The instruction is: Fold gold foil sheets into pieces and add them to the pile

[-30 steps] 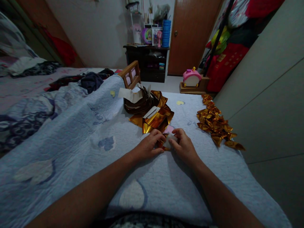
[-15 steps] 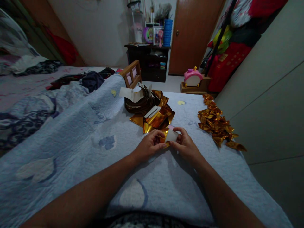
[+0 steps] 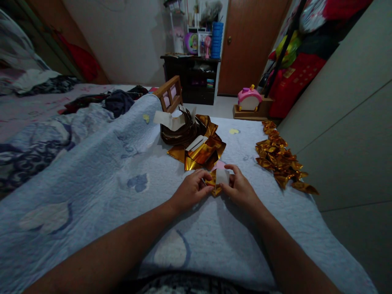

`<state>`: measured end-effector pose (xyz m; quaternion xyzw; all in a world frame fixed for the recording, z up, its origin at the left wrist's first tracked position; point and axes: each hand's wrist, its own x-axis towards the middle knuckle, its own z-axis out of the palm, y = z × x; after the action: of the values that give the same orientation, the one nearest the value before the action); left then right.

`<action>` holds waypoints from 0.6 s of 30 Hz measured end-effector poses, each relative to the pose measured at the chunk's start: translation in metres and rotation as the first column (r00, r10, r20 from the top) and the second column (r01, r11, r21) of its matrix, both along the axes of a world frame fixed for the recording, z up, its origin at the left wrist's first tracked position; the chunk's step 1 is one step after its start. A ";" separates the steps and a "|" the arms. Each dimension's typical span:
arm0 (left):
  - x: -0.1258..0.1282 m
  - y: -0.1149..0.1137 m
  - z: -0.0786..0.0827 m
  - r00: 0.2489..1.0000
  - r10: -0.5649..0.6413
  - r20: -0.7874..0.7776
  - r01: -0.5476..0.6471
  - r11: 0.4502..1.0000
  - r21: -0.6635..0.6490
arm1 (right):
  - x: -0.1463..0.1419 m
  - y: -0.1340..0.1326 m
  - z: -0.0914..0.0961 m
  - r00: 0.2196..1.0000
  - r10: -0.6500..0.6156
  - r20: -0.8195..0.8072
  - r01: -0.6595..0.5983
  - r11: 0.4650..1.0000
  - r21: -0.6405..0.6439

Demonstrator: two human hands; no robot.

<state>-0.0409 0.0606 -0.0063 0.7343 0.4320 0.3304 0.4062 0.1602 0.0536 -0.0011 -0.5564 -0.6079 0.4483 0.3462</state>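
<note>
Between my two hands is a small sheet of gold foil paper [image 3: 222, 177], partly folded, its white backing facing up on the right and gold showing on the left and below. My left hand [image 3: 196, 185] pinches the gold left side between thumb and fingers. On the white right side, my right hand [image 3: 237, 183] grips with thumb below and index finger at the top edge. Just beyond lie loose gold foil sheets [image 3: 205, 153] beside a curled stack of the same paper [image 3: 180, 132]. Folded gold foil pieces [image 3: 278, 157] form a pile to the right.
A pale blue quilt [image 3: 171, 216] with heart patterns covers the surface under my hands. Clothes [image 3: 119, 104] lie to the left. Past the far edge stand a dark cabinet [image 3: 196, 92] and a pink toy [image 3: 249, 99]. A pale panel [image 3: 343, 122] rises on the right.
The foil paper has turned between my fingers; its white flap now stands straighter and a gold point shows below. My hands have shifted only slightly.
</note>
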 end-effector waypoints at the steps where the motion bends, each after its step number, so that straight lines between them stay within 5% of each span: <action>1: 0.001 -0.001 0.002 0.999 0.007 -0.043 -0.006 1.000 0.024 | -0.001 0.000 0.000 0.997 -0.004 0.074 0.002 1.000 0.026; 9: 0.005 -0.006 0.001 0.940 0.058 -0.335 -0.021 0.993 0.115 | -0.011 -0.003 0.005 0.864 -0.056 0.500 -0.002 0.993 0.115; 18: 0.005 -0.002 -0.008 0.882 0.221 -0.417 -0.028 0.906 0.423 | -0.013 -0.005 -0.003 0.796 -0.117 0.594 -0.029 0.973 0.230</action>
<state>-0.0361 0.0583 -0.0147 0.8288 0.4845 0.2571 0.1102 0.1470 0.0488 -0.0037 -0.6408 -0.7206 0.1665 0.2060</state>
